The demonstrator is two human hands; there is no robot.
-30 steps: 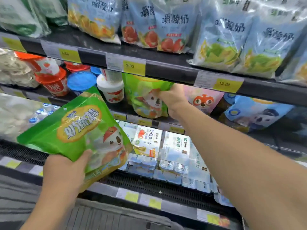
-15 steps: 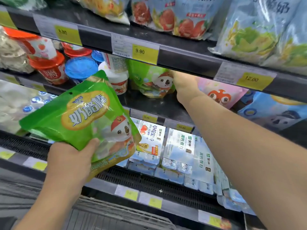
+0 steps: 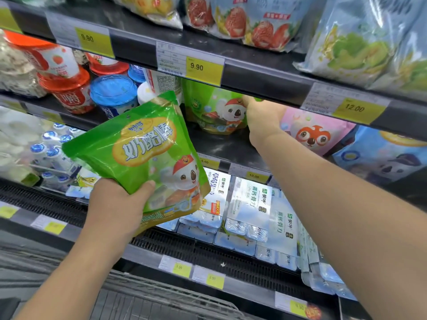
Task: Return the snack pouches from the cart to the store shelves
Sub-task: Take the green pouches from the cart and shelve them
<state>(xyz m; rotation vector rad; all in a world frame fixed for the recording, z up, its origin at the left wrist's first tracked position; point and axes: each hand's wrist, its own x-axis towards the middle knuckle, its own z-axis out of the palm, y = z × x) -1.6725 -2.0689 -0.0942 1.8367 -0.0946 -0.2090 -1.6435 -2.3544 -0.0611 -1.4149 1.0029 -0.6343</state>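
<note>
Glossy green pouches, one in hand, one on the shelf.
Left hand [image 3: 115, 204] grips a crinkly foil snack pouch [image 3: 141, 155] by its bottom edge, tilted, near the middle shelf [image 3: 221, 146]; right hand [image 3: 263, 118] pinches the shelved green pouch [image 3: 215, 107] standing upright beside a pink pouch [image 3: 316, 132].

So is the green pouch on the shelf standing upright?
Yes, the green pouch stands upright on its base, koala facing out, steadied by the right hand.

Both hands [image 3: 116, 204] [image 3: 263, 118] curled in grips, arms outstretched.
</note>
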